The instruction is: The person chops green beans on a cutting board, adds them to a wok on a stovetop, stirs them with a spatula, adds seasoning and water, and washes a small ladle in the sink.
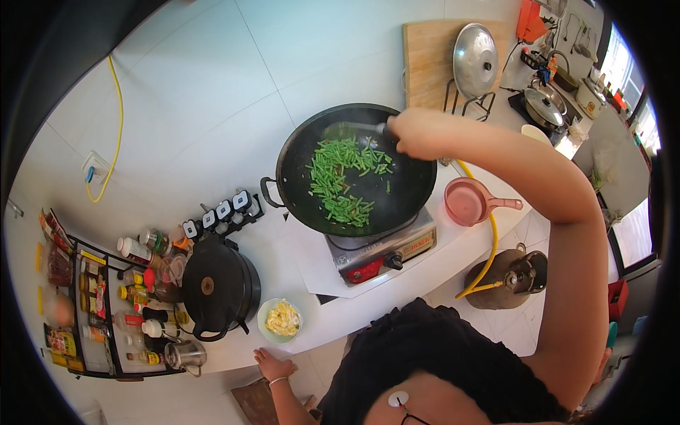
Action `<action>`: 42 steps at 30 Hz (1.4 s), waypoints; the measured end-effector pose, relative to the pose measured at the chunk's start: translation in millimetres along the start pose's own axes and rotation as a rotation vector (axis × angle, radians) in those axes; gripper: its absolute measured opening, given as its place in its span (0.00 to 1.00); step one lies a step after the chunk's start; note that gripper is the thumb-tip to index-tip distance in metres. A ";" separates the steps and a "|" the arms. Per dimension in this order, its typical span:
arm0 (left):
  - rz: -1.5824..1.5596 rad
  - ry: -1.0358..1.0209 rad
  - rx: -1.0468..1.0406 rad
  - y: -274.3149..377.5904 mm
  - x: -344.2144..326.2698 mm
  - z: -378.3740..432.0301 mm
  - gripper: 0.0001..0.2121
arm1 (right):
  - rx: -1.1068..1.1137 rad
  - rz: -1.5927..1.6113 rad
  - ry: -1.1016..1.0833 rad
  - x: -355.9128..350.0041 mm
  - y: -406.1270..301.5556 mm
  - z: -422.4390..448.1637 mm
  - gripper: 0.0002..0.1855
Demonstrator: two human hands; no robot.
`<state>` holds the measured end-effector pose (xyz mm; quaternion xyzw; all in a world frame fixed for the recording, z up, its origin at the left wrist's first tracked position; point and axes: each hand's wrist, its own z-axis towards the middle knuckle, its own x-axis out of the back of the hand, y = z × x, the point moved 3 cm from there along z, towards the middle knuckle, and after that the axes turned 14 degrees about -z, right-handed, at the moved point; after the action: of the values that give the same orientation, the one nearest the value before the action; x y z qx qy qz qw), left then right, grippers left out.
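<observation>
My right hand [417, 134] is closed around the handle of a metal spatula [356, 126] at the far side of a black wok [414, 183]. The spatula's blade is blurred near the wok's rim. Chopped green beans [342, 170] lie in the wok, mostly on its left half. Under the wok stands a portable gas stove [382, 255] with a black knob. My left hand [274, 366] rests at the counter's front edge, holding nothing, close to a small bowl [264, 324] of cooked egg [283, 320].
A black electric pan [218, 287], spice boxes [217, 215] and a rack of bottles [114, 319] stand left. To the right are a pink ladle [467, 202], a yellow hose [494, 239], a gas cylinder [494, 292], and a lid [475, 61] on a stand before a wooden board [430, 64].
</observation>
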<state>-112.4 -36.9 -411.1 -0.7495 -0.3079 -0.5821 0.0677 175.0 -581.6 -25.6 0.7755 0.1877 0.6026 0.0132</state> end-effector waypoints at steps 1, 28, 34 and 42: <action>-0.006 0.011 -0.002 -2.3 -2.0 2.6 0.51 | 0.043 0.008 -0.076 -2.3 -9.3 -5.6 0.19; -0.158 -0.044 -0.048 -18.8 0.2 1.7 0.53 | 0.149 -0.264 0.245 4.6 23.0 -62.3 0.22; -0.140 -0.040 -0.039 -18.9 2.3 -0.1 0.54 | 0.020 -0.431 0.307 55.6 60.4 -123.0 0.24; -0.096 -0.039 -0.002 -12.5 1.7 5.0 0.55 | 0.093 -0.175 0.345 15.0 31.2 -29.3 0.22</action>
<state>-114.7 -23.9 -414.3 -0.7451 -0.3443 -0.5704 0.0329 159.1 -612.1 4.0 0.6414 0.2814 0.7138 -0.0027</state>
